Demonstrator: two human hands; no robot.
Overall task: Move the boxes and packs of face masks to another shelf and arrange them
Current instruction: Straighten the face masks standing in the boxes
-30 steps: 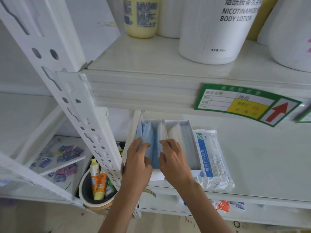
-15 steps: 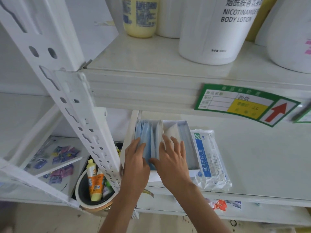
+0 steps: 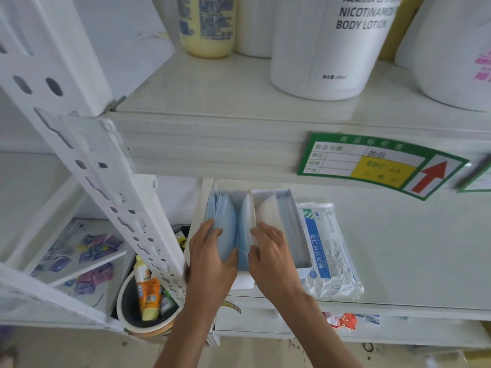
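Right now my left hand (image 3: 212, 257) and right hand (image 3: 272, 257) curl their fingers into the blue masks (image 3: 233, 229) standing on edge in the open white box (image 3: 288, 197), its long axis running 6 to 12 o'clock on the white shelf (image 3: 398, 248). At 3 o'clock, just beside it, lies a sealed mask pack (image 3: 328, 248), parallel. Lotion tubs (image 3: 334, 49) sit on the shelf above.

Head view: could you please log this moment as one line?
left hand holds blue masks | right hand holds white box | pack beside box | lower shelf
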